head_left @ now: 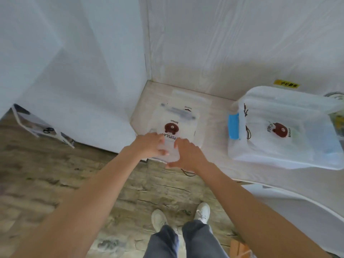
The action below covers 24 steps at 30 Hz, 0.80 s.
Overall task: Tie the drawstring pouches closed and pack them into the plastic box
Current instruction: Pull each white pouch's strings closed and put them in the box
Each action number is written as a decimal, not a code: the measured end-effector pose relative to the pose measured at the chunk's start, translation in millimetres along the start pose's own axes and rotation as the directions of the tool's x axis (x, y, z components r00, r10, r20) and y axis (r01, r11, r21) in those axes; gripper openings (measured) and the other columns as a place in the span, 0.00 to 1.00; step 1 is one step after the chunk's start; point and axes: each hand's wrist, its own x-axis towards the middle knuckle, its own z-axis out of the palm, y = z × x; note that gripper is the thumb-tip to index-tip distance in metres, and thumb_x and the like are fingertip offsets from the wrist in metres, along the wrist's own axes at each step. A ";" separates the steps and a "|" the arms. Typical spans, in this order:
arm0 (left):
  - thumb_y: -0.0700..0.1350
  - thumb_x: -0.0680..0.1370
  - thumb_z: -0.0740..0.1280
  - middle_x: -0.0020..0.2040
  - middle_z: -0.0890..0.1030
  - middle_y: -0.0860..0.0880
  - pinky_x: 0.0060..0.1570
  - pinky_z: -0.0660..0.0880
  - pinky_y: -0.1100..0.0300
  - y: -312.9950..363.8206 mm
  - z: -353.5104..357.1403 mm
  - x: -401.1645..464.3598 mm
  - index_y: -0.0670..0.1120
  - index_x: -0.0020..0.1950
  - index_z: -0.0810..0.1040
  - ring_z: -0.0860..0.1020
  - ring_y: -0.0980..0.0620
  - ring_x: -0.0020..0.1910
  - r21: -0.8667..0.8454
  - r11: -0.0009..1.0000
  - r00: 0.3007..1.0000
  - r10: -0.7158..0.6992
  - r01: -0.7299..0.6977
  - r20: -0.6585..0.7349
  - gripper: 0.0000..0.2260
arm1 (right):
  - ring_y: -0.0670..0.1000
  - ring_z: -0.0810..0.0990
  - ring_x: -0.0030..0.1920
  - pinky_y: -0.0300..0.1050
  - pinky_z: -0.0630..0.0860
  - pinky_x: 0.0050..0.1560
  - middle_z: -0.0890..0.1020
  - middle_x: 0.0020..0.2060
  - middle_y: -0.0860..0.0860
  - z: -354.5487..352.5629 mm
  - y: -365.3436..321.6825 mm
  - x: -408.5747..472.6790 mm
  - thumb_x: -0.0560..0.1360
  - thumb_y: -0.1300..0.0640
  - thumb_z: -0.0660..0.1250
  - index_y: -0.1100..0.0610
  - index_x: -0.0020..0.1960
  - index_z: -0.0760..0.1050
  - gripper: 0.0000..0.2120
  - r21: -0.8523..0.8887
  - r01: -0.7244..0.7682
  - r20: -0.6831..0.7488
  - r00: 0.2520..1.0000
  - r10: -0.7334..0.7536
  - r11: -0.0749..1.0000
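Note:
A stack of frosted drawstring pouches with a brown bear print lies at the table's left corner. My left hand and my right hand both reach to the near end of the top pouch and grip it from either side. A dark cord hangs below my right hand over the table edge. To the right stands the clear plastic box with a blue latch. Another bear pouch lies on top of the box, its dark cords showing at the left end.
White walls meet in a corner behind the pouches. A yellow label is on the right wall. The white table edge curves toward me at right. A white framed object leans on the floor at left. My shoes stand on wood-look flooring.

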 end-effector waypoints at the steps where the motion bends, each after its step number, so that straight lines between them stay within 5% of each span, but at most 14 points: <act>1: 0.60 0.69 0.70 0.58 0.71 0.51 0.56 0.68 0.52 -1.0 0.4 -3.5 0.50 0.62 0.69 0.72 0.49 0.58 0.048 0.999 1.000 0.007 -0.007 0.012 0.26 | 0.58 0.72 0.59 0.52 0.70 0.57 0.68 0.62 0.56 3.4 -3.0 0.1 0.64 0.38 0.72 0.56 0.62 0.63 0.36 -0.094 0.011 0.011 1.000 -0.010 0.995; 3: 0.62 0.64 0.73 0.61 0.69 0.51 0.63 0.64 0.47 -0.3 3.3 -7.1 0.51 0.61 0.69 0.69 0.49 0.62 0.179 0.983 0.999 0.023 -0.031 0.046 0.30 | 0.59 0.68 0.64 0.53 0.66 0.62 0.62 0.68 0.58 9.1 -4.6 0.6 0.67 0.42 0.71 0.57 0.65 0.63 0.34 -0.239 0.023 0.033 0.999 -0.016 0.971; 6: 0.49 0.70 0.71 0.62 0.68 0.48 0.64 0.64 0.47 -3.9 8.2 -5.5 0.47 0.58 0.71 0.70 0.47 0.61 0.211 0.976 0.999 0.051 -0.051 0.009 0.19 | 0.59 0.68 0.65 0.51 0.66 0.62 0.61 0.71 0.58 10.7 -3.5 1.8 0.76 0.52 0.63 0.57 0.62 0.70 0.17 -0.233 0.019 0.001 1.000 -0.019 0.972; 9: 0.40 0.78 0.62 0.58 0.74 0.43 0.53 0.72 0.56 -10.7 6.9 -2.9 0.43 0.60 0.76 0.75 0.47 0.51 -0.079 0.995 0.995 0.060 -0.066 -0.081 0.11 | 0.57 0.72 0.62 0.46 0.68 0.60 0.69 0.67 0.57 1.0 1.8 0.6 0.79 0.54 0.59 0.59 0.59 0.75 0.13 0.079 0.003 -0.045 0.999 0.001 0.997; 13: 0.41 0.78 0.63 0.52 0.75 0.47 0.40 0.67 0.69 -17.4 1.8 -11.2 0.43 0.59 0.76 0.74 0.52 0.46 -0.333 0.938 0.945 -0.019 -0.097 -0.328 0.10 | 0.52 0.75 0.55 0.40 0.67 0.51 0.78 0.54 0.55 -11.1 9.8 -0.8 0.78 0.52 0.63 0.59 0.56 0.79 0.13 0.403 -0.036 -0.231 0.963 0.140 0.914; 16: 0.41 0.77 0.66 0.48 0.80 0.50 0.47 0.68 0.70 -12.1 -8.8 -17.9 0.41 0.54 0.79 0.76 0.55 0.47 -0.562 0.818 0.816 -0.240 -0.121 -0.525 0.08 | 0.48 0.76 0.43 0.38 0.68 0.44 0.80 0.43 0.52 -18.1 13.1 1.3 0.75 0.53 0.67 0.57 0.49 0.81 0.08 0.611 -0.021 -0.347 0.892 0.292 0.791; 19: 0.41 0.75 0.68 0.45 0.82 0.50 0.46 0.72 0.73 1.6 -16.8 -18.5 0.42 0.50 0.81 0.79 0.55 0.43 -0.696 0.700 0.737 -0.384 -0.160 -0.556 0.05 | 0.45 0.77 0.38 0.39 0.70 0.43 0.81 0.35 0.47 -26.7 10.6 0.7 0.72 0.58 0.71 0.55 0.43 0.81 0.02 0.770 0.049 -0.344 0.871 0.350 0.636; 24: 0.42 0.71 0.69 0.38 0.83 0.49 0.50 0.79 0.49 13.6 -24.2 -12.7 0.52 0.36 0.81 0.82 0.49 0.42 -0.912 0.367 0.692 -0.612 -0.182 -0.383 0.06 | 0.44 0.77 0.42 0.33 0.71 0.43 0.80 0.39 0.47 -36.0 8.0 -4.1 0.70 0.59 0.73 0.57 0.48 0.79 0.08 0.872 0.081 -0.326 0.832 0.448 0.483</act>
